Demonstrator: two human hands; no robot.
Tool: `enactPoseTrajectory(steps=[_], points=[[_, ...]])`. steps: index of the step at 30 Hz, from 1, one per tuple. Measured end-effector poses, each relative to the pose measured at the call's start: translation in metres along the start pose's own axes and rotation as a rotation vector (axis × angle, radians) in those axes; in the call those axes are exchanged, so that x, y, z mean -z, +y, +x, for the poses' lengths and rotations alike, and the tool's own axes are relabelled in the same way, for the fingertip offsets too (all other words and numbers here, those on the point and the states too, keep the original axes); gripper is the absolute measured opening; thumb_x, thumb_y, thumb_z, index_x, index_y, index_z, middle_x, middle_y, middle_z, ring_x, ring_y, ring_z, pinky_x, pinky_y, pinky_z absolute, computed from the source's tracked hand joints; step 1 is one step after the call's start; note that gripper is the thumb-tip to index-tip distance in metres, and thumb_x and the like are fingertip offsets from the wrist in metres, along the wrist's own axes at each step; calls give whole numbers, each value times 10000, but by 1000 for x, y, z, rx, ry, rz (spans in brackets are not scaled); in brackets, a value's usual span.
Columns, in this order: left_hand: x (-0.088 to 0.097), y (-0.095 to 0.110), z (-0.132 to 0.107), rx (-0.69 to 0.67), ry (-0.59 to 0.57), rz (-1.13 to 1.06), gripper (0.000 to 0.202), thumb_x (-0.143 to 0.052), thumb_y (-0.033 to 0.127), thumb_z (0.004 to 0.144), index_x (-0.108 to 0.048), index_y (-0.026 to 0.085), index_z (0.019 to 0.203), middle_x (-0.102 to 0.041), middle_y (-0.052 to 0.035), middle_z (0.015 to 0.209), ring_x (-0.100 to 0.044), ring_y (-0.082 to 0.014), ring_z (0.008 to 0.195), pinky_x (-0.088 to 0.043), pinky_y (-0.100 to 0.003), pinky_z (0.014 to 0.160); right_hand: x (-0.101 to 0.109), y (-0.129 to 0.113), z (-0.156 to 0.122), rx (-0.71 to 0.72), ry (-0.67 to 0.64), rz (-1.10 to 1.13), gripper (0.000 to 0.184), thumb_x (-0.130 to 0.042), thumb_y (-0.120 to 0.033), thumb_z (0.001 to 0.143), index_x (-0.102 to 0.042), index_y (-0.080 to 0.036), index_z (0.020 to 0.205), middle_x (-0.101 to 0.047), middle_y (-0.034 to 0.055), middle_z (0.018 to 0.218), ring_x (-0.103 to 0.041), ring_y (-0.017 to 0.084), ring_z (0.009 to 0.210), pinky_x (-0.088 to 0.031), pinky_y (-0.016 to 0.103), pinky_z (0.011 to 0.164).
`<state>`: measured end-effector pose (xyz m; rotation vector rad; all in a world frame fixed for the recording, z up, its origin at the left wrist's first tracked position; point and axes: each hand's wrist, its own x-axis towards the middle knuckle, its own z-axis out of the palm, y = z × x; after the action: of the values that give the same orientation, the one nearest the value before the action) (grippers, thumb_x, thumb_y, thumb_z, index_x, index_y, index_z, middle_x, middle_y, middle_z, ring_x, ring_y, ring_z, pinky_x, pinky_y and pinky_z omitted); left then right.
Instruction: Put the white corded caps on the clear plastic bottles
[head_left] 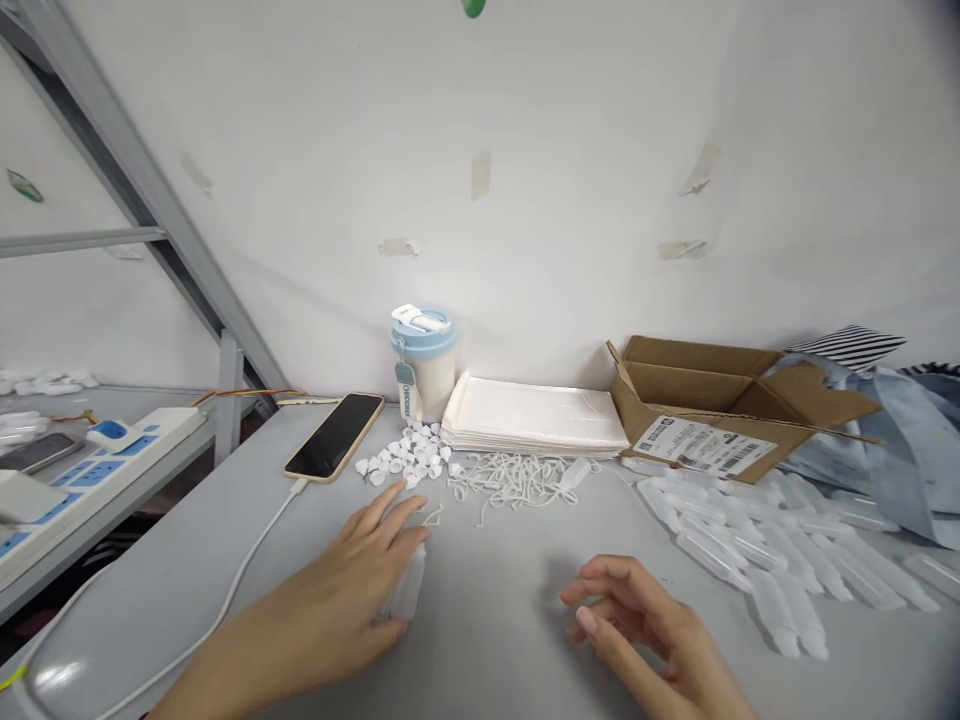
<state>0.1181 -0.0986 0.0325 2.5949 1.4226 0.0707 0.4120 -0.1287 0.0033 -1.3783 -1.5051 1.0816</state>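
Observation:
My left hand [360, 575] lies on the grey table [495, 620], its fingers wrapped over a clear plastic tube [409, 590] with a thin white cord at its far end. My right hand [637, 620] hovers just above the table to the right, fingers loosely curled and apart, nothing in it. Beyond my hands lie a heap of small white caps [409, 455] and a tangle of white cord loops [517, 475]. A spread of clear plastic tubes [757, 545] lies to the right of my right hand.
A phone [335, 435] on a white charging cable lies at the left, next to a blue-lidded cup [424, 360]. A stack of white bags [532, 415], an open cardboard box [712, 405] and blue cloth line the wall. A power strip [90, 470] sits on the left bench.

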Motion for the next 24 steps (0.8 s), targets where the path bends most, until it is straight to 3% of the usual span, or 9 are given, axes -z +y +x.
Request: enactPoseTrajectory(steps=[3,5,9,13,16,19,24], points=[[-5,-2,0,-3,8,-31,646,-623,177,733,-480,221,1361,-340,-122,1510,-217,-380,1391,-447,-547,997,3,1,6,26,31,-45,215,-558,-444,853,-593,-240,913,-714,47,870,-657,159,634,-524,231,511],[-8,-1,5,23,7,-58,695,-660,311,780,-400,240,1420,-288,-115,1532,-188,-377,1402,-431,-548,1011,7,3,9,52,56,-103,223,-548,-450,858,-598,-239,907,-711,41,842,-652,160,625,-487,209,441],[-12,10,23,80,51,-60,576,-495,519,901,-443,214,1388,-332,-104,1522,-218,-352,1414,-407,-558,1038,18,7,12,167,50,-294,189,-500,-391,900,-604,-244,960,-709,43,846,-638,158,629,-434,181,354],[-21,20,37,60,113,-10,593,-474,583,889,-526,155,1295,-449,-142,1445,-252,-370,1399,-420,-569,1023,26,5,10,435,2,-451,126,-489,-230,914,-565,-230,1015,-704,57,945,-676,156,729,-575,231,570],[-25,25,43,46,116,23,632,-453,623,879,-538,130,1263,-473,-170,1416,-281,-384,1380,-406,-580,1022,23,2,7,609,-7,-518,177,-483,-159,905,-542,-211,1064,-697,79,979,-695,163,850,-592,238,707],[-26,29,47,48,60,31,673,-403,647,885,-522,111,1275,-456,-193,1421,-295,-388,1370,-389,-587,1024,18,0,4,727,5,-566,196,-463,-141,906,-537,-191,1080,-704,98,969,-702,177,894,-600,234,722],[-22,35,52,57,52,-16,652,-400,642,889,-520,119,1260,-509,-186,1348,-366,-381,1314,-377,-595,1020,21,-1,4,772,37,-657,191,-436,-141,919,-532,-173,1081,-689,119,994,-687,204,943,-606,269,714]])
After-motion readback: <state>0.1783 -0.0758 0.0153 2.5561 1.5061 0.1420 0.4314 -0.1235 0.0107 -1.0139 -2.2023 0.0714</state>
